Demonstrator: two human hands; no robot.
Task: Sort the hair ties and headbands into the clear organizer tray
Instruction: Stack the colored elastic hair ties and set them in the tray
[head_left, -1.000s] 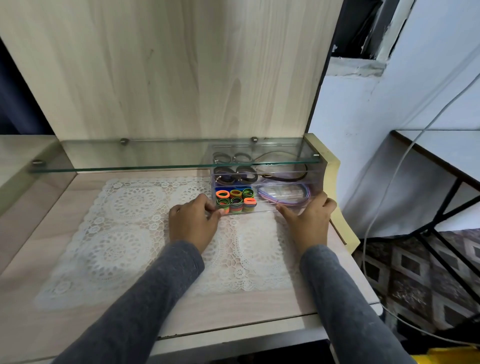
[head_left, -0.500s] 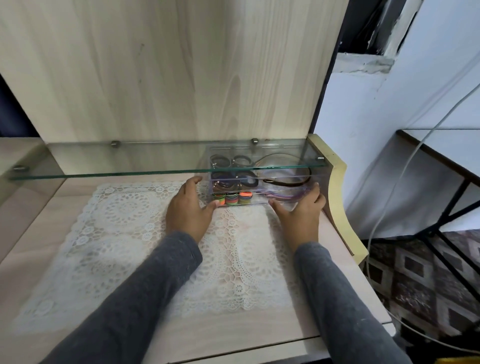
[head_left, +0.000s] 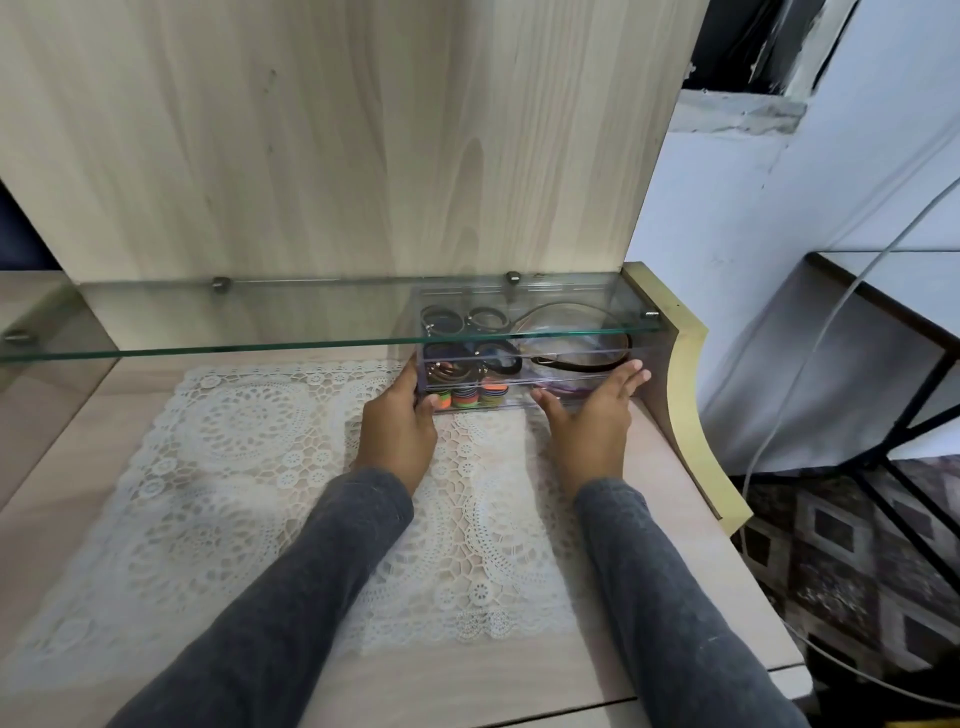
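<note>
The clear organizer tray (head_left: 519, 376) sits far back on the desk, mostly under the glass shelf (head_left: 311, 322). Inside it lie bright orange and green hair ties (head_left: 467, 395) at the front left, dark hair ties (head_left: 447, 319) behind them, and thin dark headbands (head_left: 571, 332) on the right. My left hand (head_left: 400, 421) wraps the tray's front left corner, fingers along the side and thumb on the front. My right hand (head_left: 592, 415) presses its straight fingers flat against the tray's front right wall.
A white lace mat (head_left: 260, 493) covers the wooden desk (head_left: 78, 431). A tall wood panel (head_left: 337, 140) backs the shelf. A cream side panel (head_left: 691, 395) bounds the desk on the right, with a white cable (head_left: 810, 358) and a black metal frame (head_left: 904, 431) beyond it.
Both hands have pushed the tray farther back under the glass shelf. The camera has moved closer and lower toward the desk.
</note>
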